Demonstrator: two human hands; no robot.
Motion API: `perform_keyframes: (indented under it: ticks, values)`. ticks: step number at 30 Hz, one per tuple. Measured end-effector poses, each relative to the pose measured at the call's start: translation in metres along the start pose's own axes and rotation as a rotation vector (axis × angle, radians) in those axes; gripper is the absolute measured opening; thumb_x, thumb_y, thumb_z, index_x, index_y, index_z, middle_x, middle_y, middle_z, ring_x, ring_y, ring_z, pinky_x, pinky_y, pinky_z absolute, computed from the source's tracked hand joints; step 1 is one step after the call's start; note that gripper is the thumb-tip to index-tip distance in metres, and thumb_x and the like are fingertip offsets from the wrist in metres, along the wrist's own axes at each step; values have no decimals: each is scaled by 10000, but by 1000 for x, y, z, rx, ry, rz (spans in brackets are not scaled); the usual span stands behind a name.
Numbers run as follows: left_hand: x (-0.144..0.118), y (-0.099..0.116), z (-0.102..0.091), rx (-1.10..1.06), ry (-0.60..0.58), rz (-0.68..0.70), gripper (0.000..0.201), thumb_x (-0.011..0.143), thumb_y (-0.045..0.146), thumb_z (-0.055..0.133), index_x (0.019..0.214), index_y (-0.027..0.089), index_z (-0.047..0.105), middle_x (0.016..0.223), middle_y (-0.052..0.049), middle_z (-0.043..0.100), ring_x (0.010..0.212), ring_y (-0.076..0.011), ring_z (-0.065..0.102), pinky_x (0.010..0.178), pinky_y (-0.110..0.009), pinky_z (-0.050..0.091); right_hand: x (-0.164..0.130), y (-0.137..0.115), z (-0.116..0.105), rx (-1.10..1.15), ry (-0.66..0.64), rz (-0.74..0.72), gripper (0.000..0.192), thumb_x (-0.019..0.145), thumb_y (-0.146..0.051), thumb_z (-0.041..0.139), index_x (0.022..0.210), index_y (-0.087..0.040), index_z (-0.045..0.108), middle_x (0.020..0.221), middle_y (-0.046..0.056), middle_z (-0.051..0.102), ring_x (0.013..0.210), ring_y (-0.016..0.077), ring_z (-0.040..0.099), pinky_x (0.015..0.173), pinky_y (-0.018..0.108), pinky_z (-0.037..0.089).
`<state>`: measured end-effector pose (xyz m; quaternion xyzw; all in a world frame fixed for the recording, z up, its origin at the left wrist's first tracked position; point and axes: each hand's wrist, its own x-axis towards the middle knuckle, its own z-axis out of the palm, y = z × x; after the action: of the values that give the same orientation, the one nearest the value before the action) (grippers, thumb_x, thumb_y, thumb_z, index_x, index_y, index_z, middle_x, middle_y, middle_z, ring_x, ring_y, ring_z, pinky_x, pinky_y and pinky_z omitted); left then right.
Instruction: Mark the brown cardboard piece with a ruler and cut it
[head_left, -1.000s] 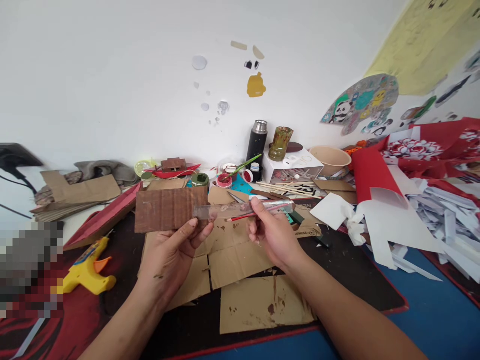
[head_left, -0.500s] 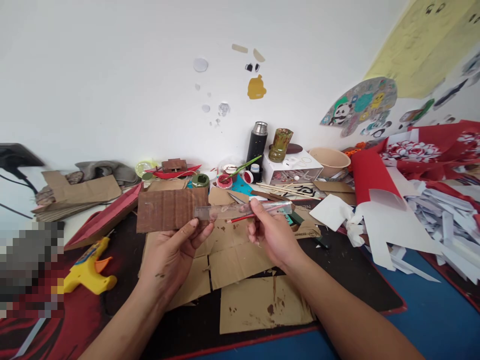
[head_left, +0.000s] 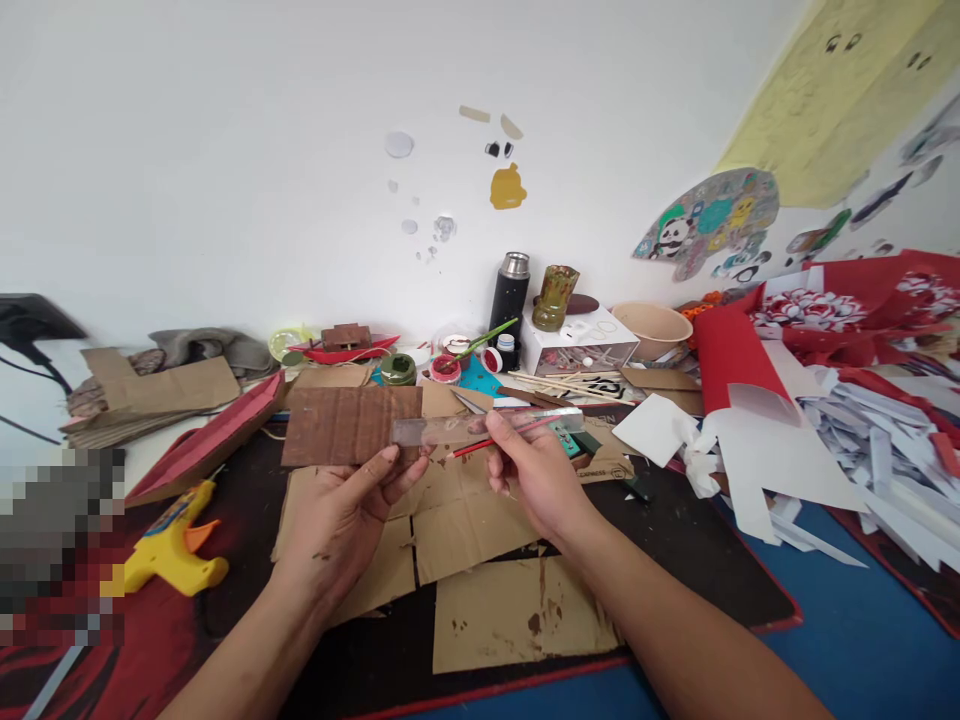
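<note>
My left hand (head_left: 349,525) is closed on a brown-painted piece of cardboard (head_left: 349,425), thumb in front near its lower right corner. A clear ruler (head_left: 442,430) reaches from my right hand (head_left: 536,470) to that corner and overlaps the board's right edge. The thumb and fingers of my right hand pinch the ruler together with a red pencil (head_left: 466,450), whose tip points left. Both hands are raised over paint-stained cardboard sheets (head_left: 480,530). Parts of the ruler and pencil are hidden behind my right thumb.
A yellow glue gun (head_left: 176,550) lies at left beside a pink-lined cardboard boat hull (head_left: 210,440). Paint jars (head_left: 398,369), a black flask (head_left: 511,300) and a white box (head_left: 577,345) stand along the wall. White paper strips (head_left: 877,440) pile up at right.
The view has shifted slightly. The ruler's left end now sits a little lower against the painted board, and the pencil tip has moved slightly left and down. Both grips stay the same.
</note>
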<state>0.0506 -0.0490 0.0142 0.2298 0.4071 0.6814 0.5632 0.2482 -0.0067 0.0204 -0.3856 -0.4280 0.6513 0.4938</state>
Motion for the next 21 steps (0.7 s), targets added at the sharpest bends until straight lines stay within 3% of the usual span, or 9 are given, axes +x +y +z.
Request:
perform_keyframes:
  ticks: [4,8,15,21]
  values:
    - [2,1,0,23,-5,-7,393,654,254,1061,971,164,847,1001,-122,894,955,-317,880,834,-358,743,5,-5,-5,76,96,-20,629,725,-752,959,655,-216,637,502,-43,523,429,100,431,437,261,266]
    - [3,0,-2,45,10,-16,541,602,254,1086,1076,162,842,1000,-122,888,871,-280,868,767,-323,732,11,-9,-10,127,152,-43,723,700,-715,986,515,-230,482,483,-48,449,428,85,377,438,264,229]
    - [3,0,-4,146,-40,31,460,615,333,1080,984,166,862,1015,-108,856,752,-199,791,585,-241,621,13,-10,-10,152,147,-32,675,671,-700,999,583,-222,529,489,-68,450,431,80,384,436,249,223]
    - [7,0,-9,205,-36,67,367,648,374,1033,903,175,861,833,-53,772,627,-137,645,542,-236,529,9,-10,-8,89,84,21,653,689,-741,973,666,-224,576,484,-71,481,420,88,403,422,246,217]
